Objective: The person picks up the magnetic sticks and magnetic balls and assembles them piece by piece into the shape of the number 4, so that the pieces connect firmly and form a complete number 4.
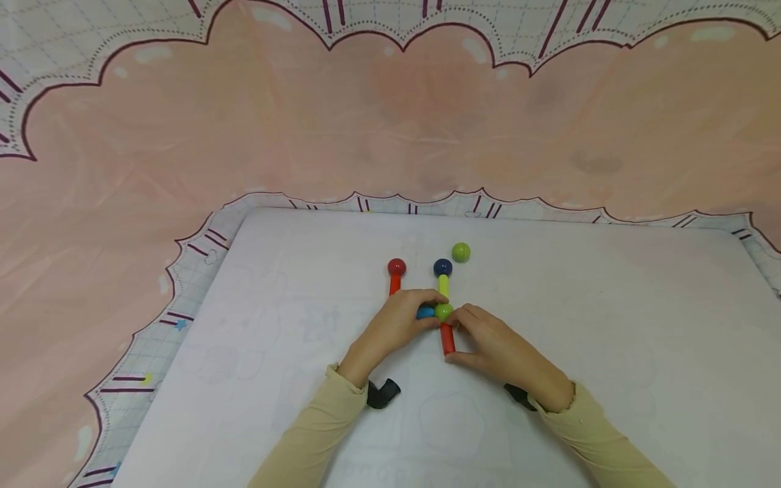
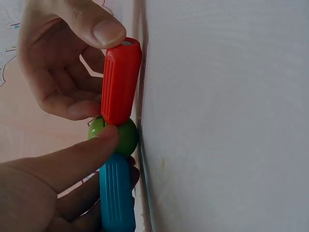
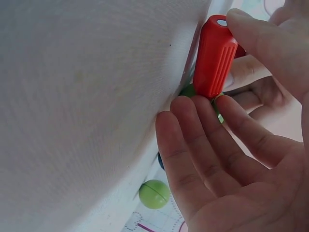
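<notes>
My left hand [image 1: 399, 318] pinches a green ball [image 1: 444, 312], its thumb on the near side and fingers behind. Joined to that ball are a blue magnetic rod [image 2: 117, 193], partly under the left hand, and a yellow rod [image 1: 443, 288] topped by a dark blue ball [image 1: 443, 267]. My right hand [image 1: 497, 342] holds a red magnetic rod [image 1: 448, 339] between its thumb, at the near end, and fingers by the green ball. The red rod's other end meets the green ball. A pale disc shows in its free end in the left wrist view.
Another red rod [image 1: 395, 283] with a red ball [image 1: 396, 266] lies beyond the left hand, its near end hidden. One loose green ball [image 1: 461, 252] sits behind the dark blue ball. The white tabletop [image 1: 610, 305] has a patterned cloth [image 1: 366, 122] past its far edge.
</notes>
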Action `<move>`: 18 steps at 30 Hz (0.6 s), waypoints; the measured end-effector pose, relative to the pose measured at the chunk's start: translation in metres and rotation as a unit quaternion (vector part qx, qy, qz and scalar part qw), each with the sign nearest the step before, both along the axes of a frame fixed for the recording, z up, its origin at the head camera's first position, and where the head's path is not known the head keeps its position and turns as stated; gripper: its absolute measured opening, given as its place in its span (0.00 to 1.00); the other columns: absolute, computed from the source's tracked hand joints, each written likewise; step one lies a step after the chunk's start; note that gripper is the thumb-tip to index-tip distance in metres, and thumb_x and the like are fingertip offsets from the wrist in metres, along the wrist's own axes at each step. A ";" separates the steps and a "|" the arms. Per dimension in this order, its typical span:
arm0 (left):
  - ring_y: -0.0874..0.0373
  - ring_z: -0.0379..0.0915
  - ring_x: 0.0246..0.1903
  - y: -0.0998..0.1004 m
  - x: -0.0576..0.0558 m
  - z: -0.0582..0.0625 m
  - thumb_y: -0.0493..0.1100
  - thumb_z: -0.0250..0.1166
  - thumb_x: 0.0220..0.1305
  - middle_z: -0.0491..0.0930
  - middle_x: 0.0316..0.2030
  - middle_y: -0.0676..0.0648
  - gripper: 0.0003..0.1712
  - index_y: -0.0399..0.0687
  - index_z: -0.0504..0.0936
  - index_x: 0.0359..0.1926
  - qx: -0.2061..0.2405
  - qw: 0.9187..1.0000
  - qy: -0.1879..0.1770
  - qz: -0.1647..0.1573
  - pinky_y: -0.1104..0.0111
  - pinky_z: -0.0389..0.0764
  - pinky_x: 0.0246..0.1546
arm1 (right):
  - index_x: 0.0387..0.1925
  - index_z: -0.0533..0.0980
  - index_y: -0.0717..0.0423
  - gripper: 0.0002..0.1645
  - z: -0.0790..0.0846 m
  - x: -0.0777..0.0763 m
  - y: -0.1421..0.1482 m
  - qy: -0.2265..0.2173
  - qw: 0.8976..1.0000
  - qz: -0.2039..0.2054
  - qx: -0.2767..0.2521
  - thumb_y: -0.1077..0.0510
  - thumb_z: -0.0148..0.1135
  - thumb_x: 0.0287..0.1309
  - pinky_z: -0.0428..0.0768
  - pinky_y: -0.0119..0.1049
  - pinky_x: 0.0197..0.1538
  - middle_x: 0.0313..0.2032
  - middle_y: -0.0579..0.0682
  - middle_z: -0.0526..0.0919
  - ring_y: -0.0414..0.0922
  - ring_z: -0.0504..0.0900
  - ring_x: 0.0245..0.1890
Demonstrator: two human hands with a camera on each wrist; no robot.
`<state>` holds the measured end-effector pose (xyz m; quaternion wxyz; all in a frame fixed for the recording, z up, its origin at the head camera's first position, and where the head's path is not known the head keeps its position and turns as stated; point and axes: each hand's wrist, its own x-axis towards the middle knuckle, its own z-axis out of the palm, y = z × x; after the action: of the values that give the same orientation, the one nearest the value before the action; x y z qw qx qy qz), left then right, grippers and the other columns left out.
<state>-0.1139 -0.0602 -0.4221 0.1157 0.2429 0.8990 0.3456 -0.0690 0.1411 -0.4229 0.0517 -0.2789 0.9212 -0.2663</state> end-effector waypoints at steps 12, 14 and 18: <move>0.56 0.79 0.53 0.000 0.000 0.001 0.40 0.73 0.57 0.86 0.50 0.50 0.20 0.47 0.86 0.52 0.014 0.999 -0.016 0.025 0.63 0.77 0.59 | 0.49 0.75 0.56 0.29 -0.002 -0.002 0.001 -0.012 1.000 0.004 -0.005 0.52 0.79 0.48 0.81 0.37 0.46 0.39 0.44 0.78 0.40 0.76 0.40; 0.56 0.79 0.53 0.000 0.000 0.001 0.40 0.73 0.57 0.86 0.50 0.50 0.20 0.47 0.86 0.52 0.015 0.999 -0.018 0.026 0.63 0.78 0.58 | 0.49 0.75 0.56 0.29 -0.001 -0.002 0.001 -0.014 1.000 0.003 -0.004 0.52 0.79 0.48 0.81 0.37 0.46 0.39 0.44 0.78 0.40 0.76 0.40; 0.57 0.80 0.52 0.000 -0.001 0.002 0.41 0.74 0.56 0.86 0.49 0.49 0.20 0.47 0.87 0.52 0.017 0.999 -0.019 0.026 0.64 0.79 0.56 | 0.49 0.75 0.56 0.29 -0.001 -0.002 0.001 -0.018 1.000 0.002 -0.007 0.53 0.79 0.48 0.81 0.37 0.46 0.39 0.44 0.78 0.40 0.77 0.40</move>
<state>-0.1148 -0.0598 -0.4206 0.1196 0.2150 0.8965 0.3684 -0.0707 0.1420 -0.4237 0.0665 -0.2765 0.9177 -0.2774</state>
